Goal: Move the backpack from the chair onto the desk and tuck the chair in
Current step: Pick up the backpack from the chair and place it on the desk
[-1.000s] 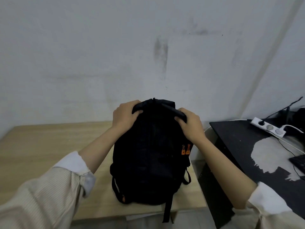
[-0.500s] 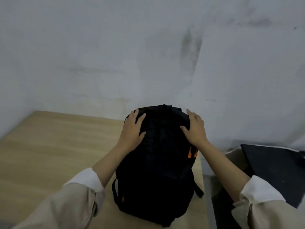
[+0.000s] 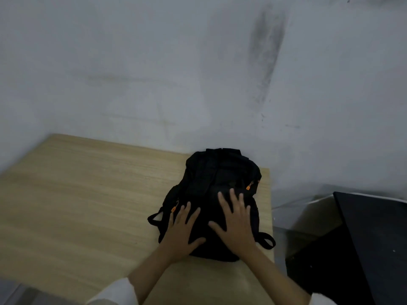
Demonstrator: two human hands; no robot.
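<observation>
The black backpack [image 3: 218,183] with orange zipper pulls lies on the light wooden desk [image 3: 88,194], near its right edge and close to the wall. My left hand [image 3: 181,232] rests flat on the pack's near left part, fingers spread. On the near right part my right hand [image 3: 236,225] also lies flat with its fingers apart. Neither hand grips anything. The chair is out of view.
A black desk [image 3: 374,238] stands to the right across a narrow gap. A stained white wall [image 3: 176,73] rises right behind the wooden desk. Bare wood stretches to the left of the pack.
The backpack stood upright with my hands on its top; now it lies down on the desk. Both hands have slid to its near end and spread flat. The view has tilted downward and closer.
</observation>
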